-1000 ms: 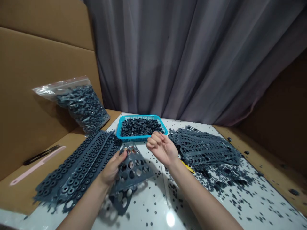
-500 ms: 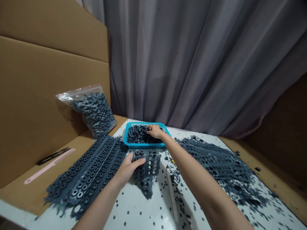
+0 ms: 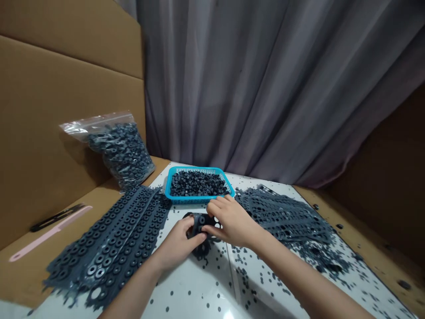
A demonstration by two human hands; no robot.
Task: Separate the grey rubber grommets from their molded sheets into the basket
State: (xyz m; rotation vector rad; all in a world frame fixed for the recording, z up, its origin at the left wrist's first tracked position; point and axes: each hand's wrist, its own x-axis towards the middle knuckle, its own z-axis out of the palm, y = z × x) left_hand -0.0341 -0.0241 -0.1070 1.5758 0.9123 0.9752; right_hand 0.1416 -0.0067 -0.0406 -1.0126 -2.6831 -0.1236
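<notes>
My left hand and my right hand meet over the white table and both pinch a dark grey rubber sheet punched with round holes. The sheet is bunched up between the fingers and partly hidden by them. Just beyond my hands stands a turquoise basket filled with small dark rubber rings. To the left lies a stack of grey sheets that still carry their rings. To the right lies a heap of punched-out sheets.
A clear zip bag full of rings leans against the cardboard wall at the left. Black snips and a pink tool lie on the cardboard ledge. Small rubber bits dot the white table. A grey curtain hangs behind.
My right hand has come back from the turquoise basket to the sheet and now pinches it together with my left hand. The sheet is more bunched up than before.
</notes>
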